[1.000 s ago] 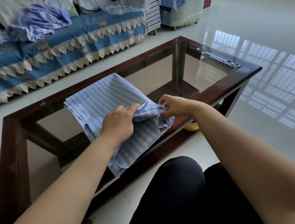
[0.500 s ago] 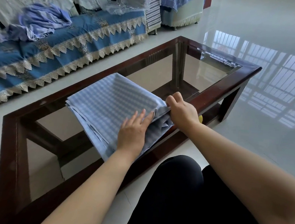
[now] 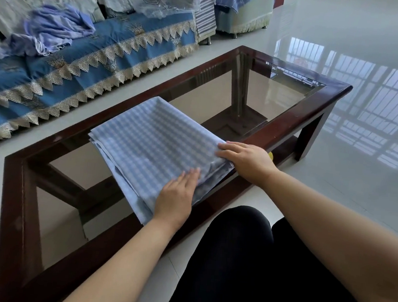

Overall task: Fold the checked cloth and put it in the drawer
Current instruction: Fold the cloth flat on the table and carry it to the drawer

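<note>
Glass framed in dark wood forms the counter (image 3: 288, 124), on which the folded checked cloth (image 3: 151, 144) is laid. Both grips, left hand (image 3: 177, 197) and right hand (image 3: 247, 159), are pressed flat, fingers straight. Glossy floor tiles (image 3: 345, 38) and a blue-covered sofa (image 3: 86, 53) are seen beyond.

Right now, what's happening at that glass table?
A seated person is folding a blue checked cloth on the glass-topped coffee table. The left hand lies flat on its near edge, and the right hand presses its right corner. The cloth looks folded into a neat rectangle; no drawer is visible.
</note>
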Action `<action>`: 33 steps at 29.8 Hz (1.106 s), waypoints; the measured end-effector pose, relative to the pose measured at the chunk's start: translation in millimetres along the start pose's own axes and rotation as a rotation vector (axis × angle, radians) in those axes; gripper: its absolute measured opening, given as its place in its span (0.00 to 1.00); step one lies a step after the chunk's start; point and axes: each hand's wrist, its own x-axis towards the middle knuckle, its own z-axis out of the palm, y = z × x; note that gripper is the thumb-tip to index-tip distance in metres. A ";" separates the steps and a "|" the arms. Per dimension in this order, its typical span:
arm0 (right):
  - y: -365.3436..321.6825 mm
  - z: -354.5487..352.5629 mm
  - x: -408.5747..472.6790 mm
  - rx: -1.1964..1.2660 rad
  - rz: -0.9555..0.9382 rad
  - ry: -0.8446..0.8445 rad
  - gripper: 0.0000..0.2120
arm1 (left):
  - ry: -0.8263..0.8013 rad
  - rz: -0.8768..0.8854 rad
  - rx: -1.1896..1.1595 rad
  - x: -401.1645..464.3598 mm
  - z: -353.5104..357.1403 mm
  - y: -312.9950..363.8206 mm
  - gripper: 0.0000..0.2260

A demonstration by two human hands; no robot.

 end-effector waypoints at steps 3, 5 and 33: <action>-6.7 -1.1 -7.6 0.119 0.209 -0.043 0.25 | 0.010 -0.031 -0.004 -6.7 -0.3 -4.9 0.27; -17.9 -4.0 -7.9 0.219 0.353 -0.032 0.26 | -0.108 -0.111 -0.031 -10.6 -1.2 -1.4 0.27; -65.2 22.2 -13.5 0.085 0.612 0.050 0.26 | 0.126 -0.136 -0.016 47.3 -96.5 -4.3 0.16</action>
